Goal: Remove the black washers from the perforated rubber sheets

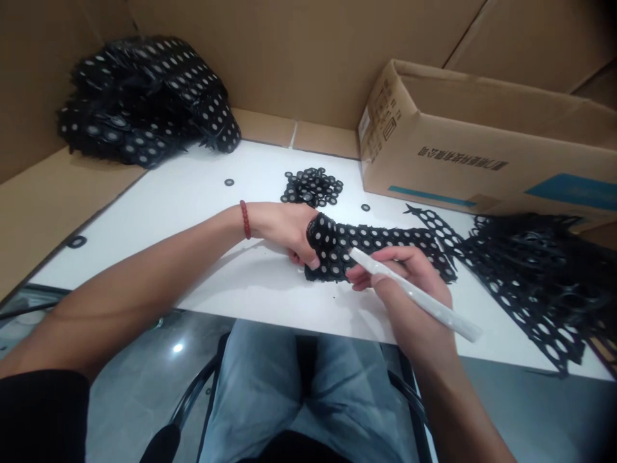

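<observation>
A black rubber sheet of rings [371, 241] lies on the white table, its left end curled upward. My left hand [290, 233], with a red bead bracelet [245, 220] at the wrist, grips that curled end between thumb and fingers. In my right hand [412, 283] is a white pen-like tool [419, 296], held like a pencil. Its tip meets or hovers just over the sheet near the curl; I cannot tell which. Just beyond my left hand sits a pile of loose black rings [313, 186].
A heap of ring sheets [149, 96] stands at the back left. Punched-out black sheet scraps [544, 276] pile up at the right, touching the sheet's end. An open cardboard box [434, 141] is at the back right. Single rings [229, 182] lie scattered on the white table [207, 283].
</observation>
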Demonstrator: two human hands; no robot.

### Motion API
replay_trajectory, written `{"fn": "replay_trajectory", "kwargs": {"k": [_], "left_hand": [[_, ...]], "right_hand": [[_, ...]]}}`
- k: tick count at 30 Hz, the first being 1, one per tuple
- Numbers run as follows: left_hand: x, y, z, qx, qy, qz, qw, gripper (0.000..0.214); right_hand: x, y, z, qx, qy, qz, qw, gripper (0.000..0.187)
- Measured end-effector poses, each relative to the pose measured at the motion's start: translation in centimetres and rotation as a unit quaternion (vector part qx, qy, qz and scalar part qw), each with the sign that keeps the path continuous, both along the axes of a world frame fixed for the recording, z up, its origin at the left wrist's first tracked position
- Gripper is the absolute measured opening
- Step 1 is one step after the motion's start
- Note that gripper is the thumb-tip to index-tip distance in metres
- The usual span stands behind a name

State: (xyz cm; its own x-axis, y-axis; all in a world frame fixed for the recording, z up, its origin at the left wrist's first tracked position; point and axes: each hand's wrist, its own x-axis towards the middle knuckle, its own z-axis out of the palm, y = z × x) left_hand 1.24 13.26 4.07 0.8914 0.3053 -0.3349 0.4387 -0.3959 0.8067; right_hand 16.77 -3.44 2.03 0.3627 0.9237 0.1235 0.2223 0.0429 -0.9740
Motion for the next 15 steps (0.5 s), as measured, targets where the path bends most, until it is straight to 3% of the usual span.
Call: {"fn": "replay_trajectory", "kwargs": {"k": [4,8,15], "left_hand": [[0.1,0.2,-0.5,0.065,-0.025,0.036,0.997,0.029],[0.4,0.1,-0.7,0.019,-0.093,0.052,0.994,0.028],[0.9,-0.7,-0.8,-0.038,-0.135,0.079,0.987,0.029]], "right_hand": [[0.2,0.0,-0.8,-0.004,0.058,0.049,0.997,0.007],[0.6,0.0,-1.6,-0.005,0.096,0.057,0.994,0.007],[0.3,-0.2,-0.8,-0.031,0.034,0.028,0.999,0.006]]}}
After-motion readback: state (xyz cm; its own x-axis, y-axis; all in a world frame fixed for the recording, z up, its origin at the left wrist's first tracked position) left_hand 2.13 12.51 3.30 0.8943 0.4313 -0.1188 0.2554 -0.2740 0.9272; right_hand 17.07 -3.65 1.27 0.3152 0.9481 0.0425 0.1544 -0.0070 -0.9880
